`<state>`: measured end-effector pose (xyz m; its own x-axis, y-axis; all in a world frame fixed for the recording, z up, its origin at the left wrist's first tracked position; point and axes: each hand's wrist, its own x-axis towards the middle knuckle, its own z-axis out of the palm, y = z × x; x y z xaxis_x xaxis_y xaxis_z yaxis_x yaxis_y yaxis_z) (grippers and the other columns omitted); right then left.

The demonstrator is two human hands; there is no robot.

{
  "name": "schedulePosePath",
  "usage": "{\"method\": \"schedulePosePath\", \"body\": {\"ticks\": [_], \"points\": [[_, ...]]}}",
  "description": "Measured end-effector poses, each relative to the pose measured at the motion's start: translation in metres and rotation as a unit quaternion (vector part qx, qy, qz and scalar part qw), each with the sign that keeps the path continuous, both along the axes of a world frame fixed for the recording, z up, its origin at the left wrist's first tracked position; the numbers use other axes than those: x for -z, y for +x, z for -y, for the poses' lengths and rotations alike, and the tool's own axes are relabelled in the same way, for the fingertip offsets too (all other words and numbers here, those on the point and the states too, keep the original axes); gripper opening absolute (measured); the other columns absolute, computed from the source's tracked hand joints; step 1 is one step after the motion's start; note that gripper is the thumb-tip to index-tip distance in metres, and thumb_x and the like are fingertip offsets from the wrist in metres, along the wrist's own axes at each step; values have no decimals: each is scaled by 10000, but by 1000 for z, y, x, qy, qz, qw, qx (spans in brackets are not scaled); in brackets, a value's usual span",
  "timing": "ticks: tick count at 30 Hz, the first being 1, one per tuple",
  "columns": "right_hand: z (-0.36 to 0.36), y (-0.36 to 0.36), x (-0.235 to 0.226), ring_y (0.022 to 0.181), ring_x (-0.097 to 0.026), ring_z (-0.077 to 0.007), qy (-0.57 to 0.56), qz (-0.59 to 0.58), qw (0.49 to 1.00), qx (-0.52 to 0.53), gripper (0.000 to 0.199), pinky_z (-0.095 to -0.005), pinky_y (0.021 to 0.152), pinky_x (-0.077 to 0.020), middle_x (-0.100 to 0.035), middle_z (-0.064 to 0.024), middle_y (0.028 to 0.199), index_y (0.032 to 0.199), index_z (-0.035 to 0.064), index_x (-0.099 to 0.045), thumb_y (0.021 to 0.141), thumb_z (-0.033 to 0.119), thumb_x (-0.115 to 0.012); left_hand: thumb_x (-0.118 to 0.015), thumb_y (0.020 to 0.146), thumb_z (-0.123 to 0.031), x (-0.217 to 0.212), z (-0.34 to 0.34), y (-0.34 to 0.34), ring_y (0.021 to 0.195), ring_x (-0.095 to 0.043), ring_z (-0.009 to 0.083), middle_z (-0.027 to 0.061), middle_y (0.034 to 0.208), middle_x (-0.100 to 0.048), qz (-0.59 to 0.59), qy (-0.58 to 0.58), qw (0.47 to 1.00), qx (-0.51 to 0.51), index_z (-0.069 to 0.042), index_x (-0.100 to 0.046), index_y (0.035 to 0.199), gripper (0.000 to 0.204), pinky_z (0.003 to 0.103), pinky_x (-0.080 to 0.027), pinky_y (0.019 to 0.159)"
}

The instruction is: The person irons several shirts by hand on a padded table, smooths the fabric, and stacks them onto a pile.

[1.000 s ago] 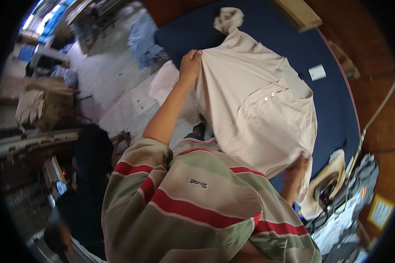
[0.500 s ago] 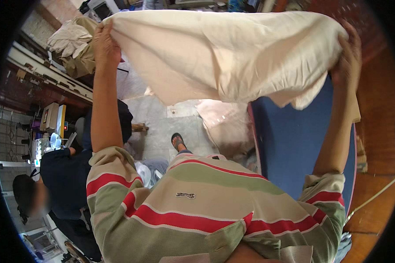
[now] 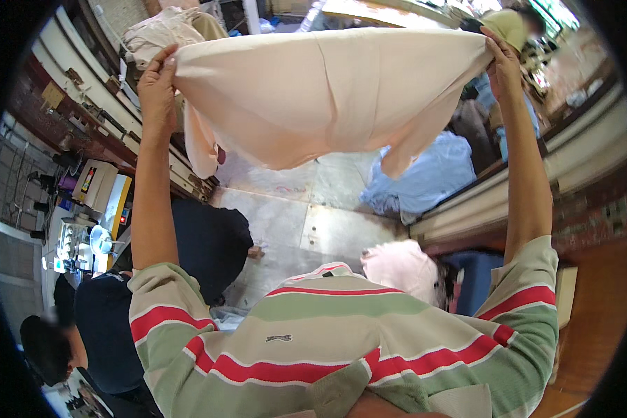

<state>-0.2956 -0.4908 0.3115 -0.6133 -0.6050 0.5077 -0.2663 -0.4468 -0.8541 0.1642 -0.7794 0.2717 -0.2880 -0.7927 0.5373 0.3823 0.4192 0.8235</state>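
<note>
A pale peach shirt (image 3: pixel 327 90) hangs spread out in the air in front of me, held up high by two corners. My left hand (image 3: pixel 157 87) pinches its left edge, fingers closed on the cloth. My right hand (image 3: pixel 503 61) grips the right edge at the same height. The cloth sags in the middle and a loose flap drops at its lower right. My striped green, red and cream top (image 3: pixel 341 348) fills the lower part of the view.
A person in dark clothes (image 3: pixel 118 313) sits low at my left beside a sewing machine (image 3: pixel 97 202). A blue garment pile (image 3: pixel 432 177) and a pink bundle (image 3: pixel 404 268) lie on the pale floor. Long benches run along both sides.
From lying on the blue table surface, the shirt has been lifted and spread high between both hands. My view has swung away from the table toward the floor and benches.
</note>
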Motion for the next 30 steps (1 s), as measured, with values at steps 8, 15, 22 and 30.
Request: {"method": "schedulePosePath", "body": {"ticks": [8,15,22,30], "points": [[184,-58,13,958,-515,-134,40,-14,991,-127,386,-258,816,-430,-527,-70,1133,1212,31,-476,827,44,-487,-491,768,55,7,99,-17,908,-557,140,72,1001,-602,204,-76,969,-121,28,-471,1193,427,235,-403,833],[330,-163,20,857,-534,-108,217,-244,939,-110,354,-223,726,-438,-558,-53,1039,1146,47,-527,793,30,-498,-510,803,-30,6,129,-53,784,-570,184,85,890,-623,494,-90,829,-244,-39,-579,1055,262,266,-434,716],[504,-204,-13,506,-417,-54,207,-371,905,19,164,-206,449,-320,-529,4,651,949,37,-580,852,147,-506,-511,830,-93,-17,182,-87,713,-583,237,86,838,-602,412,-268,784,-378,-6,-567,935,148,295,-445,648],[702,-232,-36,498,-405,-10,73,-231,961,-132,232,-152,418,-304,-539,27,715,1025,41,-563,869,210,-532,-500,874,-121,7,279,-130,516,-433,35,-19,691,-497,134,-25,948,-288,2,-537,881,128,168,-350,476]]}}
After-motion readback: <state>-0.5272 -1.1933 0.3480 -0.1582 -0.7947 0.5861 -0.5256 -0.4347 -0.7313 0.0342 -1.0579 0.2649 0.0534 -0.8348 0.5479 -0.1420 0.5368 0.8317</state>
